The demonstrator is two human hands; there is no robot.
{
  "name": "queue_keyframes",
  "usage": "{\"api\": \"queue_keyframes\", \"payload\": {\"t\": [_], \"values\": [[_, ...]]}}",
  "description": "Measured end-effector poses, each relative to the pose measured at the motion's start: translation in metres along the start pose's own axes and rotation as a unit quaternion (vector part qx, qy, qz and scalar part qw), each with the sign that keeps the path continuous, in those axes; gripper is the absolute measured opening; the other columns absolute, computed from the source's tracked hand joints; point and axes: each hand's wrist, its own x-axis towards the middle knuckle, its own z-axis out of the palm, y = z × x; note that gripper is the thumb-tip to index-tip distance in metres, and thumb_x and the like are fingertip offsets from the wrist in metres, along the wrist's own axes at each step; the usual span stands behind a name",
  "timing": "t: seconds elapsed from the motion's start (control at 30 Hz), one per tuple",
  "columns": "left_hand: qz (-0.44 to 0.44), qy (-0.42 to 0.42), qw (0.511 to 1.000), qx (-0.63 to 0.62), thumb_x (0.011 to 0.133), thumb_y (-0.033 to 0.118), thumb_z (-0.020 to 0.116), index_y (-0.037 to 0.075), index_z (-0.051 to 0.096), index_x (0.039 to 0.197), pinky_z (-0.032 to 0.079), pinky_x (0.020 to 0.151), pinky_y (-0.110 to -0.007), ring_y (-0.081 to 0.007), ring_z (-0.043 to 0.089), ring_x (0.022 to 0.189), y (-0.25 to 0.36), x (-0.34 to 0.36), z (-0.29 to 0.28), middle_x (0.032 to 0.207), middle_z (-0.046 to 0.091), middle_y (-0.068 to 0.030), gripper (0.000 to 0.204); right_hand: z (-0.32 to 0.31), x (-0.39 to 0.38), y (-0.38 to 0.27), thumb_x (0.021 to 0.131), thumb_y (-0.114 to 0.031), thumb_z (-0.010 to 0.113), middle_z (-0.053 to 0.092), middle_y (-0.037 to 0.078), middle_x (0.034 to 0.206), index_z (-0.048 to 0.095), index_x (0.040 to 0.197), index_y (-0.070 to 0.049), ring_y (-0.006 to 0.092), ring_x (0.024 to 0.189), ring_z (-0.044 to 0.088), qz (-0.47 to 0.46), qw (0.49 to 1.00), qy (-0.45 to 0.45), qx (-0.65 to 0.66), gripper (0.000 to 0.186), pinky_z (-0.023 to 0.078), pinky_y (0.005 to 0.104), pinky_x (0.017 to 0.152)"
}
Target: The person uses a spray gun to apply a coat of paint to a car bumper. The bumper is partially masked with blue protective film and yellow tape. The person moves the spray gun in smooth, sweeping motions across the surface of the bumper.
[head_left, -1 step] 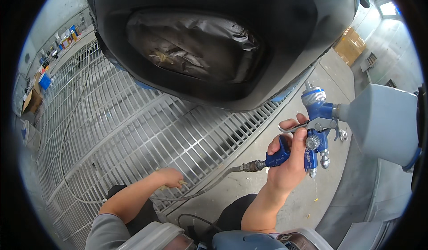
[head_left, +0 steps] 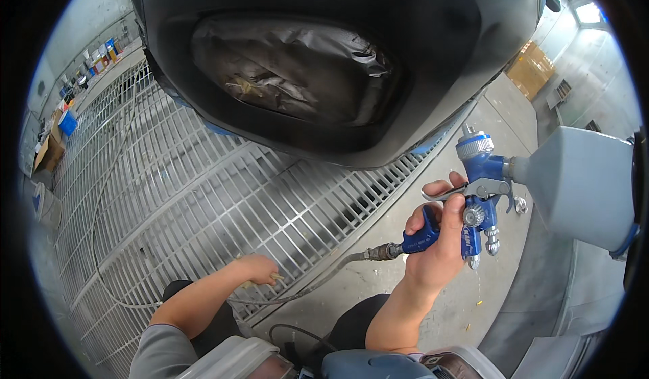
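My right hand (head_left: 436,250) is wrapped round the blue handle of a spray gun (head_left: 481,190), with fingers at its silver trigger. The gun's silver nozzle end points up toward the far side. A large grey paint cup (head_left: 581,190) is attached to it at the right. An air hose (head_left: 338,268) joins the handle and runs left across the grating. My left hand (head_left: 255,269) is closed low over the grating, and a bit of something pale yellow shows at its fingers. Ahead is a dark vehicle body panel (head_left: 433,55), with crumpled masking film (head_left: 291,61) covering its opening.
Metal floor grating (head_left: 196,196) spreads to the left, beside a grey floor strip (head_left: 378,278). A cardboard box (head_left: 531,69) stands at the far right. Cans and bottles (head_left: 105,58), a blue container (head_left: 67,122) and a white bucket (head_left: 47,207) line the left side.
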Motion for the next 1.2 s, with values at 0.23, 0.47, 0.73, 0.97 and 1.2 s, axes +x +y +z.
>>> {"api": "queue_keyframes", "payload": {"t": [0.23, 0.47, 0.73, 0.97, 1.2], "values": [[-0.014, -0.010, 1.000, -0.007, 0.091, 0.048, 0.076, 0.015, 0.075, 0.121, 0.056, 0.092, -0.052, -0.0395, 0.069, 0.112, 0.004, 0.001, -0.003, 0.116, 0.075, -0.0150, 0.044, 0.001, 0.000, -0.002, 0.103, -0.014, 0.067, 0.067, 0.017, 0.105, 0.058, 0.127, 0.003, 0.0145, 0.061, 0.057, 0.009, 0.999, 0.011, 0.045, 0.031, 0.047, 0.0261, 0.050], [-0.002, -0.009, 1.000, 0.007, 0.092, 0.048, 0.075, 0.014, 0.075, 0.121, 0.055, 0.092, -0.052, -0.0396, 0.069, 0.113, 0.000, 0.008, 0.001, 0.116, 0.075, -0.0149, 0.044, 0.003, -0.003, -0.002, 0.103, -0.016, 0.069, 0.069, 0.017, 0.101, 0.059, 0.129, 0.003, 0.0144, 0.058, 0.057, 0.018, 0.999, -0.004, 0.038, 0.034, 0.047, 0.0256, 0.052], [-0.007, -0.017, 1.000, 0.006, 0.093, 0.050, 0.074, 0.015, 0.074, 0.122, 0.055, 0.094, -0.052, -0.0398, 0.068, 0.114, 0.002, 0.007, 0.003, 0.118, 0.075, -0.0146, 0.046, 0.008, -0.011, -0.006, 0.101, -0.024, 0.074, 0.069, 0.016, 0.103, 0.060, 0.129, 0.002, 0.0136, 0.060, 0.058, 0.037, 0.997, -0.047, 0.038, 0.041, 0.048, 0.0262, 0.055], [-0.005, -0.006, 1.000, 0.004, 0.093, 0.049, 0.074, 0.016, 0.075, 0.119, 0.055, 0.093, -0.051, -0.0390, 0.069, 0.113, 0.008, 0.003, -0.001, 0.116, 0.075, -0.0138, 0.042, 0.007, -0.012, 0.001, 0.106, -0.024, 0.067, 0.068, 0.018, 0.102, 0.059, 0.133, 0.003, 0.0156, 0.055, 0.057, 0.009, 0.998, -0.061, 0.018, 0.038, 0.046, 0.0267, 0.049], [0.009, -0.011, 1.000, 0.013, 0.093, 0.050, 0.073, 0.016, 0.075, 0.118, 0.055, 0.093, -0.051, -0.0390, 0.069, 0.113, 0.009, 0.003, -0.003, 0.116, 0.075, -0.0143, 0.042, 0.011, -0.014, -0.007, 0.100, -0.025, 0.076, 0.069, 0.016, 0.102, 0.061, 0.129, 0.002, 0.0131, 0.060, 0.058, 0.035, 0.997, -0.050, 0.045, 0.043, 0.048, 0.0259, 0.055]]}}
